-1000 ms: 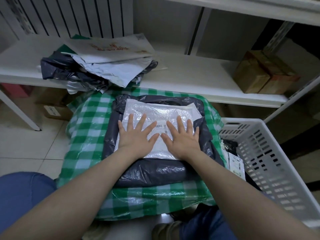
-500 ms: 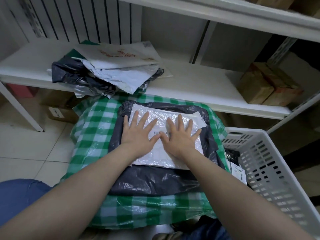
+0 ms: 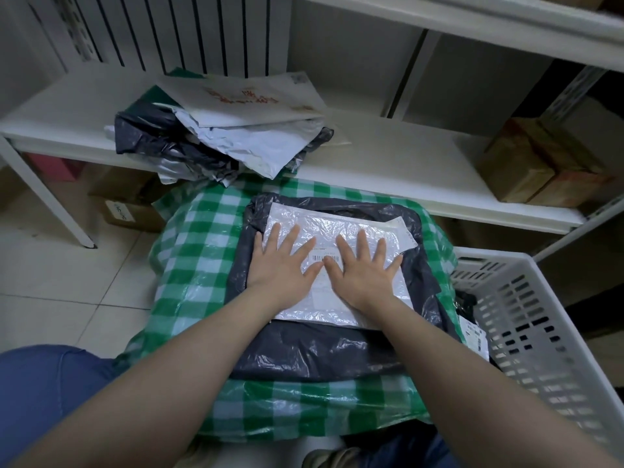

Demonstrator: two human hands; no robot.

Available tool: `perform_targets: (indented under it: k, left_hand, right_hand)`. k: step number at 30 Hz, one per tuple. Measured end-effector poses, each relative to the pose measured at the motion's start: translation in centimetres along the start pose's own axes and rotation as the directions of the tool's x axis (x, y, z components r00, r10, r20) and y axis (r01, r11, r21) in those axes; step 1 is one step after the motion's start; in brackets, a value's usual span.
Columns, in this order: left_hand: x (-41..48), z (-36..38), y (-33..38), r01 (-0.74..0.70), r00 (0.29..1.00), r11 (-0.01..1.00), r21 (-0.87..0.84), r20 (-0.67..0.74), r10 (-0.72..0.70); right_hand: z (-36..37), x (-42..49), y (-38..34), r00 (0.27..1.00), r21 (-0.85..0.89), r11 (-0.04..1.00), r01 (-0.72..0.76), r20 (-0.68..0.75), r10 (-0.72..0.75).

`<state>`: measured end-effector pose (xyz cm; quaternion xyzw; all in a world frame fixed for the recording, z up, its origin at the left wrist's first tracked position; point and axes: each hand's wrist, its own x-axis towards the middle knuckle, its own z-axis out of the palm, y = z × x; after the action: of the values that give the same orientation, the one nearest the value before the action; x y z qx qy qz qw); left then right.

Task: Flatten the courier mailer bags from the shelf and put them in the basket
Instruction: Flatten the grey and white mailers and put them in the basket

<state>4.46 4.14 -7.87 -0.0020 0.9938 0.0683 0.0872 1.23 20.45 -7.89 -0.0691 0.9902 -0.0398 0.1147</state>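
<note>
A white bubble mailer (image 3: 341,224) with a barcode label lies on a dark grey mailer bag (image 3: 324,346), both on a green-checked bundle (image 3: 199,251) in front of me. My left hand (image 3: 280,265) and my right hand (image 3: 364,271) press flat on the white mailer, fingers spread and straight, thumbs nearly touching. A crumpled heap of grey and white mailer bags (image 3: 216,140) sits on the white shelf (image 3: 388,163) behind. The white plastic basket (image 3: 540,332) stands at the right with a dark labelled bag (image 3: 472,325) inside.
Brown cardboard boxes (image 3: 540,163) sit at the shelf's right end. More boxes (image 3: 128,204) stand under the shelf on the tiled floor. My knee in blue trousers (image 3: 44,386) is at the lower left. An upper shelf board runs overhead.
Both hands have stayed flat on the white mailer, sliding slightly apart and forward. The camera view has shifted a little, showing more of the shelf.
</note>
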Motion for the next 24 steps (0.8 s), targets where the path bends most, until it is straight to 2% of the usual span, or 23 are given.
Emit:
perform_targets:
  k: [3, 6, 14, 15, 17, 19, 20, 22, 24]
  left_hand:
    - [-1.2, -1.3, 0.5, 0.023, 1.000, 0.998, 0.065, 0.013, -0.024]
    - [-3.2, -1.2, 0.5, 0.032, 0.999, 0.999, 0.039, 0.034, -0.033]
    - [-4.6, -0.9, 0.3, 0.041, 0.997, 0.999, -0.002, 0.064, -0.041]
    - [-4.5, -1.4, 0.3, 0.048, 0.999, 0.999, -0.017, 0.005, -0.048]
    - [-4.1, -2.7, -0.1, 0.064, 0.962, 0.994, -0.086, -0.258, -0.084]
    - [-3.0, -4.6, -0.9, 0.061, 0.853, 0.988, -0.143, -0.507, -0.126]
    - [-2.2, -5.7, -1.4, 0.055, 0.804, 0.984, -0.169, -0.577, -0.144]
    - [-0.4, -7.6, -2.5, 0.063, 0.771, 0.977, -0.206, -0.612, -0.179]
    - [1.4, -9.4, -3.7, 0.102, 0.795, 0.972, -0.213, -0.570, -0.209]
  right_hand:
    - [-1.0, -0.7, -0.2, 1.000, 0.005, 1.000, 0.009, 0.012, -0.009]
    - [-1.0, -2.4, -0.2, 0.999, 0.006, 1.000, 0.017, -0.036, -0.017]
    - [-1.1, -4.4, 0.4, 0.993, 0.016, 0.999, 0.036, 0.115, -0.038]
    - [-1.5, -4.6, 0.4, 0.991, 0.017, 0.999, 0.044, 0.126, -0.045]
    - [-2.7, -4.4, 0.0, 0.994, 0.014, 0.999, 0.040, 0.102, -0.041]
    - [-4.1, -3.4, -0.8, 0.999, -0.014, 1.000, 0.007, 0.042, -0.006]
    - [-4.9, -2.6, -1.4, 1.000, -0.019, 1.000, -0.010, 0.017, 0.010]
    - [-6.0, -1.3, -2.6, 1.000, 0.017, 1.000, -0.013, 0.007, 0.013]
    - [-6.9, 0.3, -4.2, 1.000, 0.060, 0.998, 0.013, 0.017, -0.014]
